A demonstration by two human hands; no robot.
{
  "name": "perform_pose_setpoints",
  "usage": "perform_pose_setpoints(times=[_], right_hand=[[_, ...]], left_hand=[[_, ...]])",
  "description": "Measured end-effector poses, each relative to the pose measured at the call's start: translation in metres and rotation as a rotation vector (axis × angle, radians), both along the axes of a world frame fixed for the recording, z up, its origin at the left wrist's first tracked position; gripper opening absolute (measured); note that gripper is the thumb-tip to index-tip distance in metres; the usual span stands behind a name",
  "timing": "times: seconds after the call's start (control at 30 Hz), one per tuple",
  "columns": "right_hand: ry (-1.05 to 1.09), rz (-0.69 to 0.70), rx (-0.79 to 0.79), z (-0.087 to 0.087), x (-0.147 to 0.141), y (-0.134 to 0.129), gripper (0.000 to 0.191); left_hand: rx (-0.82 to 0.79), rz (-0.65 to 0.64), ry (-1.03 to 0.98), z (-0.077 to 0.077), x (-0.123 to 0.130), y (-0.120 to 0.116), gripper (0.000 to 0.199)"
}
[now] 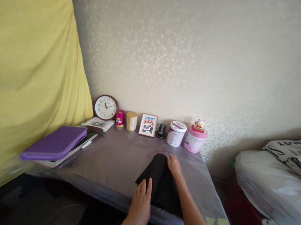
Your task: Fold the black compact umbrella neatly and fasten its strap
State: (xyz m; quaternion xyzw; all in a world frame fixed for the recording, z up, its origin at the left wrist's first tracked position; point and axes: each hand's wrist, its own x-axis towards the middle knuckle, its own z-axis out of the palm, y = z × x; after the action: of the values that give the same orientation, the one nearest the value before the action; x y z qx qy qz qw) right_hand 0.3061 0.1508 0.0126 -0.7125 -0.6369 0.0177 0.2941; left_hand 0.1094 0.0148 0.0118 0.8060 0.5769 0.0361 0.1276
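A black cloth lies partly folded near the front edge of the table, its left corner jutting out and a raised fold along its middle. My right hand grips the cloth's far right edge, fingers curled over it. Nearer to me, my left hand rests against the front left part of the cloth with its fingers stretched out. The underside of each hand is hidden, and the cloth's kind of article cannot be made out.
A clear plastic sheet covers the table. Along the wall stand a clock, a framed panda picture, a stapler and several tubs. A purple folder lies left. Right stands a plastic-covered heap.
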Motion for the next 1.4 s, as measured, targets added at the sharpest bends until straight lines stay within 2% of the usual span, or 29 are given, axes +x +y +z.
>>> perform_pose_setpoints(times=[0.1, 0.2, 0.33, 0.47, 0.6, 0.8, 0.93, 1.07, 1.17, 1.3, 1.4], right_hand=[[0.034, -0.130, -0.012, -0.002, 0.027, -0.032, 0.034], [0.103, -0.181, -0.046, -0.009, 0.042, -0.068, 0.031], [0.462, -0.153, -0.153, -0.018, 0.041, -0.101, 0.033], [0.713, -0.183, -0.133, -0.014, 0.029, -0.111, 0.041], [0.938, -0.266, -0.126, -0.001, 0.015, -0.111, 0.052], [1.056, 0.009, -0.084, 0.008, -0.003, -0.104, 0.041], [1.000, 0.082, 0.012, 0.018, -0.014, -0.090, 0.044], [0.954, 0.145, 0.013, 0.028, -0.030, -0.071, 0.051], [0.921, 0.153, 0.007, 0.026, -0.043, -0.056, 0.055], [0.809, 0.144, 0.012, 0.014, -0.055, -0.038, 0.053], [0.705, 0.152, -0.011, 0.005, -0.060, -0.028, 0.050]], left_hand=[[-0.004, -0.006, -0.007, 0.002, -0.001, -0.001, 0.082], [0.008, -0.008, -0.014, 0.002, -0.002, -0.001, 0.080], [0.075, -0.016, -0.031, 0.001, -0.003, -0.003, 0.078], [0.104, -0.006, -0.069, -0.002, -0.003, -0.003, 0.078], [0.111, -0.011, -0.081, -0.003, -0.004, -0.003, 0.078], [0.094, -0.011, -0.064, 0.001, -0.003, -0.003, 0.080], [0.097, -0.024, -0.045, 0.000, -0.004, -0.002, 0.078], [0.096, -0.021, -0.089, -0.003, -0.004, 0.000, 0.077], [0.101, -0.029, -0.109, -0.007, -0.004, 0.001, 0.074], [0.153, -0.015, -0.150, -0.014, -0.004, 0.003, 0.070], [0.180, 0.007, -0.173, -0.019, -0.005, 0.003, 0.058]])
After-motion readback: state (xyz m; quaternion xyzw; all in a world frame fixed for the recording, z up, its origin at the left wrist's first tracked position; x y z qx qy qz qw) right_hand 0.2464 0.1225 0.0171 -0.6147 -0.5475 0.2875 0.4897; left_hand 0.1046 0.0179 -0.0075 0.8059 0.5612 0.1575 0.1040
